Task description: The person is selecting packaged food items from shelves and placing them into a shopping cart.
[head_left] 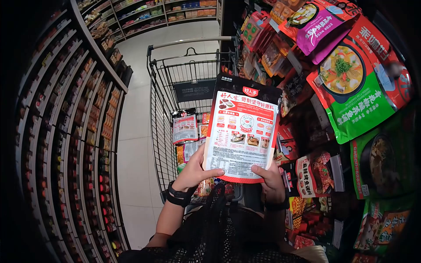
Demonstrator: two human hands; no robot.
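A flat red, white and black seasoning packet point(242, 131) is held upright in front of me, its printed back side facing me. My left hand point(193, 172) grips its lower left corner, thumb across the bottom edge; a black band sits on that wrist. My right hand point(271, 179) grips the lower right corner. The packet hangs over the near end of a black wire shopping cart point(160, 131). Inside the cart lie another similar packet point(184, 126) and several other packaged goods.
Shelves of jars and bottles point(74, 144) run along the left of the aisle. On the right hang racks of red, green and purple sauce packets point(355, 87). Pale floor tiles point(136, 131) stretch ahead to more shelving at the back.
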